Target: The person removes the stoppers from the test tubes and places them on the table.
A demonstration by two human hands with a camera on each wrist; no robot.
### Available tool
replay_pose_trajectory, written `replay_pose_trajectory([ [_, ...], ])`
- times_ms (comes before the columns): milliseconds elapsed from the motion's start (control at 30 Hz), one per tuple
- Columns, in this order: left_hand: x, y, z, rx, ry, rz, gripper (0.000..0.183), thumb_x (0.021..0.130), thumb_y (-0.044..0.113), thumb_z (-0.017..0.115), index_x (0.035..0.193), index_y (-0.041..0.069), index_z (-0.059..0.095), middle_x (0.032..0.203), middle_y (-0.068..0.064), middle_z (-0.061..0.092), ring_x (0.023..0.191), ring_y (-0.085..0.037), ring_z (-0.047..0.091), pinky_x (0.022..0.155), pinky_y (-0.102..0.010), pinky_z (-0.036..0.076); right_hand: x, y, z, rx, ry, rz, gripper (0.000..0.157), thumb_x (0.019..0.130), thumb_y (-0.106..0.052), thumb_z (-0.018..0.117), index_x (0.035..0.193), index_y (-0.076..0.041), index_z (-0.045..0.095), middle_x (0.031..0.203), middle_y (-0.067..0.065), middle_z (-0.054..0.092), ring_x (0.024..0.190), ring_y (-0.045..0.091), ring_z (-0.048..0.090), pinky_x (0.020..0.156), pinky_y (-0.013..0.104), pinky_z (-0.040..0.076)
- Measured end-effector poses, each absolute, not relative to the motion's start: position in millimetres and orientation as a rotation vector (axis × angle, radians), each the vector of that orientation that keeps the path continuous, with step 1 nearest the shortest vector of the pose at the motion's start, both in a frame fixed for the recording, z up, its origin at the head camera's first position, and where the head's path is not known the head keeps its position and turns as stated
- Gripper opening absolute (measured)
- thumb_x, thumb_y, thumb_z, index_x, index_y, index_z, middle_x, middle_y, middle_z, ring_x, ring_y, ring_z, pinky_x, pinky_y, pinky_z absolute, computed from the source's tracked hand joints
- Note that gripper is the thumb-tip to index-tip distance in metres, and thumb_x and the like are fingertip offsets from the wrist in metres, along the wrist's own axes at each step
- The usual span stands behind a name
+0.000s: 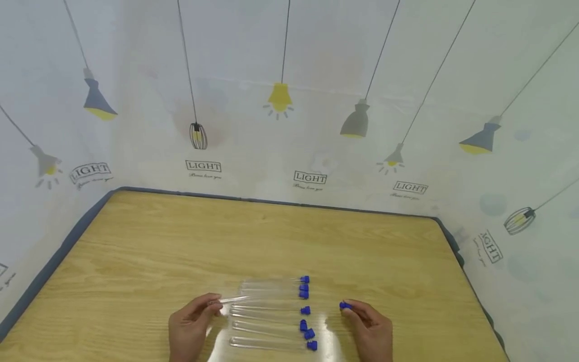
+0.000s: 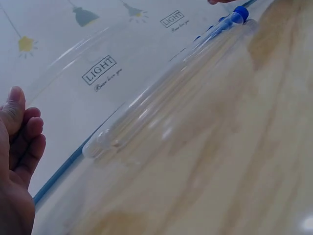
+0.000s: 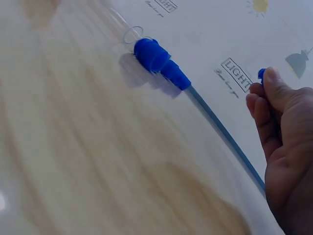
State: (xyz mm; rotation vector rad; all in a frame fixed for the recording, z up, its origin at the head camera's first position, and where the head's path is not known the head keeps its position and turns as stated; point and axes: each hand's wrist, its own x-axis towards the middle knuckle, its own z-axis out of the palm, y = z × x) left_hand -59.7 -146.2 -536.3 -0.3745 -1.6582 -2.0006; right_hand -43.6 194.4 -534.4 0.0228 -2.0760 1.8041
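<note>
Between thumb and fingertips, my left hand (image 1: 192,327) pinches one end of a clear test tube (image 1: 236,299), which points right above the others. The left wrist view shows this held tube (image 2: 73,53) raised off the table. My right hand (image 1: 372,328) pinches a small blue cap (image 1: 345,305), apart from the tube; the cap (image 3: 261,74) is partly covered by the thumb in the right wrist view. Several clear test tubes (image 1: 267,344) lie side by side between my hands. Blue caps (image 1: 312,345) are at their right ends; I cannot tell how each one sits.
The wood-grain table (image 1: 135,241) has a dark blue edge strip (image 1: 271,201) along the back and sides. Behind it stands a pale wall covering (image 1: 253,136) printed with hanging lamps. Light glares off the table near the tubes.
</note>
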Motion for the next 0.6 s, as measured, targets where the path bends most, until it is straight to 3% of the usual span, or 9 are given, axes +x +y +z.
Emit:
replay_pose_trajectory([
  [167, -61.7, -143.0, -532.1, -0.357, -1.865, -1.995, 0.022, 0.077, -0.021, 0.066, 0.096, -0.01, 0.067, 0.084, -0.029, 0.064, 0.069, -0.016, 0.064, 0.063, -0.023, 0.053, -48.6, 192.3, -541.1, 0.234, -2.113, 1.848, 0.016, 0.083, 0.007, 0.069, 0.099, 0.005, 0.069, 0.09, 0.014, 0.072, 0.082, 0.021, 0.07, 0.07, 0.03, 0.056],
  [400, -64.7, -139.6, -537.2, -0.285, -2.027, -1.845, 0.026, 0.076, -0.019, 0.067, 0.097, -0.004, 0.069, 0.083, -0.018, 0.068, 0.075, -0.015, 0.066, 0.069, -0.021, 0.053, -50.2, 181.7, -533.6, 0.368, -2.021, 1.902, 0.022, 0.079, 0.019, 0.066, 0.097, 0.007, 0.068, 0.09, 0.018, 0.067, 0.082, 0.019, 0.067, 0.071, 0.025, 0.055],
  [600, -64.5, -132.3, -524.5, -0.289, -2.082, -1.73, 0.025, 0.075, -0.019, 0.069, 0.094, -0.004, 0.069, 0.08, -0.017, 0.068, 0.071, -0.018, 0.064, 0.066, -0.018, 0.051, -53.5, 166.7, -528.6, 0.274, -2.175, 1.784, 0.018, 0.08, 0.006, 0.072, 0.098, 0.003, 0.071, 0.091, 0.011, 0.066, 0.083, 0.016, 0.063, 0.07, 0.023, 0.053],
])
